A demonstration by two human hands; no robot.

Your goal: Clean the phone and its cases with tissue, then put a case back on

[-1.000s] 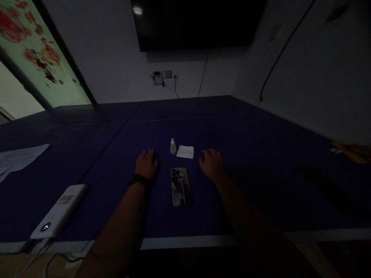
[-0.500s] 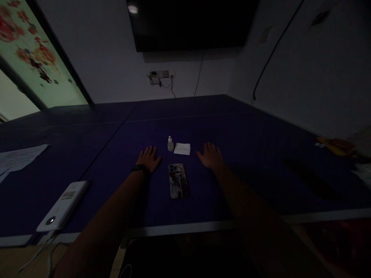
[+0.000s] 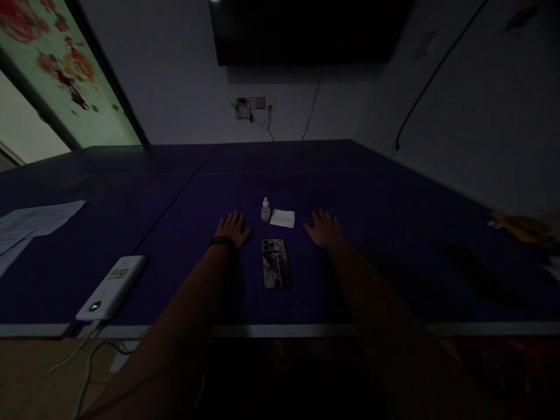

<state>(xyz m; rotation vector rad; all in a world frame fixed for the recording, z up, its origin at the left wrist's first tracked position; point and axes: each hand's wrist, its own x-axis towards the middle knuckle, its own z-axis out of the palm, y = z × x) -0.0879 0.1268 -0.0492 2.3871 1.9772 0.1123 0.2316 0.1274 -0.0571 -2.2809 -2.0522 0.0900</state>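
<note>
My left hand (image 3: 234,230) lies flat on the dark blue table (image 3: 184,198), fingers spread, a dark band around its wrist. Opposite it, my right hand (image 3: 324,229) rests palm down with its fingers apart. Neither hand holds anything. Between them lies a phone (image 3: 276,264) with its camera side up, in a patterned case. Just beyond the phone stands a small clear dropper bottle (image 3: 265,210) with a white top, upright. To the bottle's right is a folded white tissue or cloth (image 3: 283,219); which one I cannot tell.
A white power bank (image 3: 112,288) with a cable plugged in lies near the front edge at left. Printed papers (image 3: 39,224) are farther left. A dark flat object (image 3: 475,271) and a yellowish item (image 3: 522,226) lie at right. A wall screen (image 3: 306,32) hangs ahead.
The whole view has shifted, so the table and everything on it appear slightly right and higher. Both hands stay flat in the same places beside the phone.
</note>
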